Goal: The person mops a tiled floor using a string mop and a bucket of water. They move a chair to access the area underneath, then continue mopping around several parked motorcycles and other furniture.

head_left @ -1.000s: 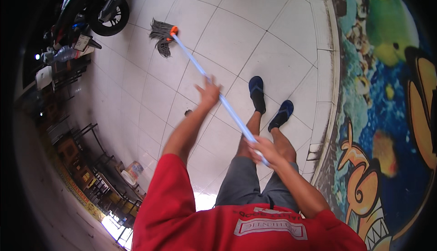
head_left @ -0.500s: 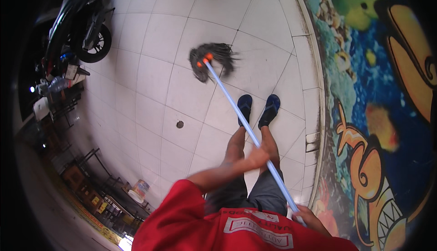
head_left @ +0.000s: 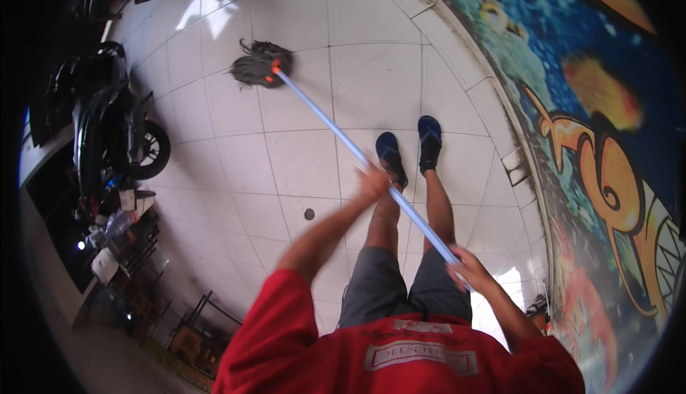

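A string mop with a light blue handle (head_left: 332, 125) slants across the tiled floor from upper left to lower right. Its dark grey mop head (head_left: 254, 63) lies on the tiles with strands fanned to the left, joined to the handle by an orange fitting (head_left: 275, 68). Partway down the handle, my left hand (head_left: 373, 185) is closed around it. My right hand (head_left: 468, 267) grips near the handle's upper end, in front of my grey shorts. My feet, in dark flip-flops (head_left: 388, 152), stand right of the handle.
A painted wall (head_left: 543, 72) with a raised edge (head_left: 493, 86) curves along the right. Motorbikes, one with a black wheel (head_left: 148, 151), stand on the left. Below them are a cluttered table (head_left: 132, 222) and wooden furniture (head_left: 187, 344). A small round floor drain (head_left: 309, 214) lies left of my legs.
The mop head has swung left and farther away, its strands now trailing left. Both hands have moved with the handle, my left hand leftward and forward. My view has turned, and my feet are repositioned.
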`<act>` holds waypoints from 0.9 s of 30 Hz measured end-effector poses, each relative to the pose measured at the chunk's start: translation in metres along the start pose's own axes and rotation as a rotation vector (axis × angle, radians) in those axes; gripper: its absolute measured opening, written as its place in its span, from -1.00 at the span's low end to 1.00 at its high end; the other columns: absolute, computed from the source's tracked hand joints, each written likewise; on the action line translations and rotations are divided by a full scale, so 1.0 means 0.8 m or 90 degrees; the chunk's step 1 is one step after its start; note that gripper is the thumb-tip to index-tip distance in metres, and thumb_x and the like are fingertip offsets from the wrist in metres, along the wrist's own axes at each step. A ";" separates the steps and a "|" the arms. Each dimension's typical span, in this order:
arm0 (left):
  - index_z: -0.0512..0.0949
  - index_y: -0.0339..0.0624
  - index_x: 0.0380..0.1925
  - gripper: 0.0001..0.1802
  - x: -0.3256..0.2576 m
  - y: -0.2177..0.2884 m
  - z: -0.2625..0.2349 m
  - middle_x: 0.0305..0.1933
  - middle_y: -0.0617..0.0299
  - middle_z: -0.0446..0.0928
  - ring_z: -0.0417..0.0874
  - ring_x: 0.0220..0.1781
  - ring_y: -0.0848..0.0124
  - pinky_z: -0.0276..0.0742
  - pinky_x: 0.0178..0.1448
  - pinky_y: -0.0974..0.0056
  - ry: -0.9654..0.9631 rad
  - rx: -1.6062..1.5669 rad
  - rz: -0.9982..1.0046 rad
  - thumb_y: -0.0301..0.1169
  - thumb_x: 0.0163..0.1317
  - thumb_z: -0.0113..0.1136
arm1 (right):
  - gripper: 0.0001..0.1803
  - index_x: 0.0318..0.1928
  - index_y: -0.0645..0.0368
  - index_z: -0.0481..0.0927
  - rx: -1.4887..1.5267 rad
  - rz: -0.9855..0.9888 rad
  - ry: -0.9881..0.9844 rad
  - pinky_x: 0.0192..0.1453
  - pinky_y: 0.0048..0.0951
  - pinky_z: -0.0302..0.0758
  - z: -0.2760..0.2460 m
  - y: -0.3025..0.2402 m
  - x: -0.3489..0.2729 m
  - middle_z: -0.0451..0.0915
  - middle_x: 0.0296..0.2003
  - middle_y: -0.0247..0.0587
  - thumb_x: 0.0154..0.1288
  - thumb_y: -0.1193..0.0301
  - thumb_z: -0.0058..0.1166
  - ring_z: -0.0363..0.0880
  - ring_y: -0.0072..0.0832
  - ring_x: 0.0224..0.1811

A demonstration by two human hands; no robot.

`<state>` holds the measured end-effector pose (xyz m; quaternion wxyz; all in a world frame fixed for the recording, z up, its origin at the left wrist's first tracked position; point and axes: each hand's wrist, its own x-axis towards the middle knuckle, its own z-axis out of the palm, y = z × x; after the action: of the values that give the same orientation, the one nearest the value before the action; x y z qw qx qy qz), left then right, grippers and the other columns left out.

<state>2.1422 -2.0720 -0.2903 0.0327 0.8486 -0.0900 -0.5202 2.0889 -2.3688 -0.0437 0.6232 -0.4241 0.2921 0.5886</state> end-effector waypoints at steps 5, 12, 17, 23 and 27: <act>0.53 0.10 0.07 -0.63 -0.208 0.352 0.027 0.24 0.11 0.40 0.27 0.33 0.07 0.21 0.13 -0.48 -0.084 -0.141 0.509 -0.31 0.26 0.01 | -0.55 -0.27 0.19 0.49 -0.558 0.256 0.417 -0.36 -0.11 0.50 -0.020 0.213 -0.348 0.55 -0.56 -0.04 0.05 0.09 0.28 0.59 -0.03 -0.45; 0.59 -0.09 -0.11 -0.64 -0.168 0.338 -0.023 -0.04 0.10 0.57 0.41 0.22 0.13 0.39 0.00 -0.35 -0.184 -0.001 0.530 -0.27 0.06 0.24 | -0.69 -0.51 0.22 0.50 -0.455 0.111 0.491 -0.46 -0.24 0.42 0.026 0.260 -0.302 0.52 -0.59 -0.08 0.05 0.26 0.28 0.56 -0.24 -0.51; 0.42 0.11 0.18 -0.55 0.044 0.172 -0.195 0.28 0.11 0.31 0.18 0.40 0.20 0.04 0.24 -0.55 0.087 0.322 0.242 -0.23 0.26 -0.01 | -0.59 0.02 0.23 0.47 -0.117 -0.181 0.389 -0.58 -0.51 0.41 -0.022 0.059 -0.021 0.56 -0.45 -0.28 0.22 0.32 0.21 0.46 -0.59 -0.61; 0.43 0.21 0.14 -0.62 0.123 0.136 -0.352 0.52 0.21 -0.10 -0.23 0.56 0.03 -0.10 0.26 -0.61 0.374 0.346 -0.068 -0.28 0.30 0.00 | -0.48 0.18 0.24 0.30 -0.275 -0.306 0.399 -0.09 -0.12 0.48 -0.025 -0.120 0.071 0.59 -0.25 0.20 0.33 0.21 0.02 0.57 0.13 -0.16; 0.59 0.23 -0.02 -0.69 0.118 0.281 -0.156 0.51 0.23 -0.01 -0.23 0.55 -0.03 -0.11 0.17 -0.69 0.283 0.261 0.184 -0.15 0.32 -0.06 | -0.62 0.08 0.09 0.41 -0.241 -0.276 0.484 -0.10 -0.17 0.50 -0.144 0.082 -0.059 0.61 -0.22 0.07 0.34 0.21 0.01 0.60 0.01 -0.12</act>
<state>2.2685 -2.3151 -0.2823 -0.0467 0.9088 -0.3028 -0.2832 2.0337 -2.4958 -0.0693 0.4921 -0.7668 0.2918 0.2909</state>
